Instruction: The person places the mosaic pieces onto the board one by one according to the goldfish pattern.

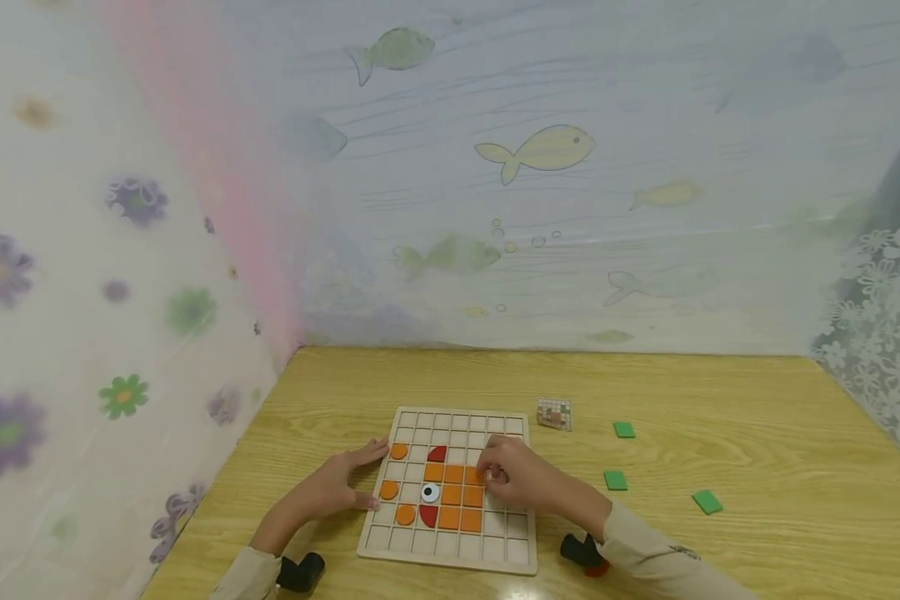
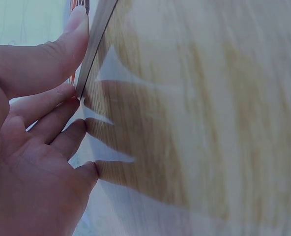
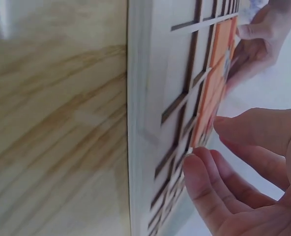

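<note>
A wooden grid board (image 1: pixel 412 546) lies on the table, bearing several orange square tiles (image 1: pixel 450 518), orange round tiles (image 1: pixel 406 515), two red quarter-round tiles (image 1: pixel 437 453) and an eye tile (image 1: pixel 431 492). At the board's left edge rests my left hand (image 1: pixel 333 485), fingers spread; in the left wrist view its thumb (image 2: pixel 69 44) touches the board's rim and the other fingertips meet the table. My right hand (image 1: pixel 521 477) is over the board's right half, fingers bent, touching beside the top-right orange square. The right wrist view shows thumb and fingers apart, nothing visible between them.
Three green square tiles (image 1: pixel 616 481) lie on the table right of the board. A small pattern card (image 1: pixel 554 413) lies beyond its top right corner. Black wrist devices (image 1: pixel 302 572) are by both wrists. Fabric with printed fish (image 1: pixel 555 150) hangs behind the table.
</note>
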The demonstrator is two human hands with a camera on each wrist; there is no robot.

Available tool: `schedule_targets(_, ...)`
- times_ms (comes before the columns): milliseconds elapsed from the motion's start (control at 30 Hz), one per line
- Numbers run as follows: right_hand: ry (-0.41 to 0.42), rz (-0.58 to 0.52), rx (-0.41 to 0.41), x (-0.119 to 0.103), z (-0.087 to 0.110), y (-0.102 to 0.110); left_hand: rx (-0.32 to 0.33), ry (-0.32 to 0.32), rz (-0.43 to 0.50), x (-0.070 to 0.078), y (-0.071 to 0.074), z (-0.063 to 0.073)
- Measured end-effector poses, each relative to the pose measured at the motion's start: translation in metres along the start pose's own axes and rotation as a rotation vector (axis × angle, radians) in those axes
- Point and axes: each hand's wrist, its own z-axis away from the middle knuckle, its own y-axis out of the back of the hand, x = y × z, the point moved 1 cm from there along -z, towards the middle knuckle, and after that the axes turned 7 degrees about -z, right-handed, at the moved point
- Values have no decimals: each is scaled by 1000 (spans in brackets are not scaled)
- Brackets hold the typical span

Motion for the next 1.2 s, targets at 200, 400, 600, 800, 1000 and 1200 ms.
schedule_targets(200, -42, 4, -31, -9, 18, 14, 3, 20, 16, 0, 0, 1)
schedule_targets(400, -50, -2, -39, -9, 40, 28, 10, 18, 1, -2, 0, 1)
schedule_targets(600, -66, -16, -47, -6, 62, 38, 10, 23, 16, -3, -1, 0)
schedule_targets(800, -100, -70, -96, -3, 85, 44, 9, 22, 0, -2, -2, 0)
schedule_targets(1000, -103, -86, -111, 2, 107, 46, 11, 30, 14, -1, -1, 0)
schedule_targets(1200, -86, -53, -51, 3, 127, 46, 8, 27, 20, 0, -1, 0)
